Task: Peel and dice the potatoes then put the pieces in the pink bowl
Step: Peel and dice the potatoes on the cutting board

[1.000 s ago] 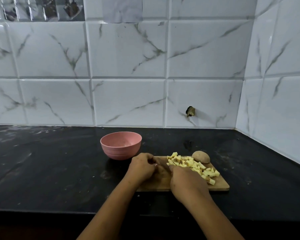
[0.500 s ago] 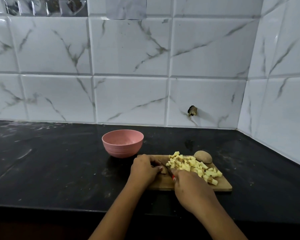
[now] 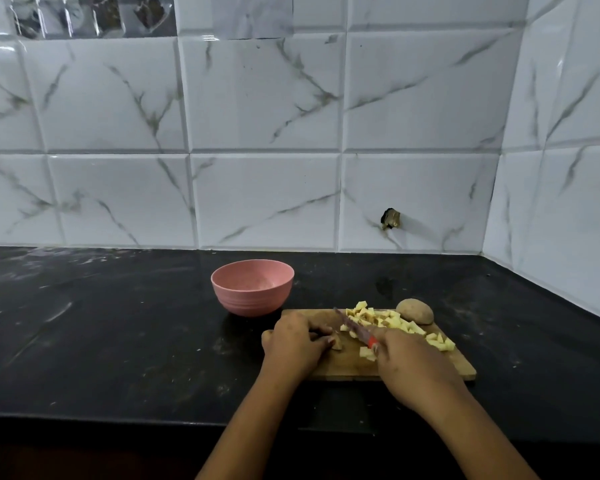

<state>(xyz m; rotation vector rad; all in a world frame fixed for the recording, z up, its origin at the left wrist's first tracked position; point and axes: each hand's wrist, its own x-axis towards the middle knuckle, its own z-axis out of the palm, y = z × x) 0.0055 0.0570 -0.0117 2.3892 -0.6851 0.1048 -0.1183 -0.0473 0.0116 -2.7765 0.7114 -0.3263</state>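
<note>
Potato dice (image 3: 392,322) on bd (image 3: 459,367) — whole potato (image 3: 415,310) behind; pink bowl (image 3: 252,287) upright.

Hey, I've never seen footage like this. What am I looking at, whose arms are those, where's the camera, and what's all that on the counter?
There is no machine here: these are a person's two bare hands. The picture comes from a wide-angle camera worn on the person's head, looking forward and down, so the arms reach in from the bottom. On the black counter stand a pink bowl, with no pieces showing inside, and a wooden cutting board. On the board lie a heap of diced potato and, at its far right corner, one whole unpeeled potato. The right hand has its grip on a red-handled knife, blade pointing away. The left hand curls its fingers onto a small potato piece beside the blade.
</note>
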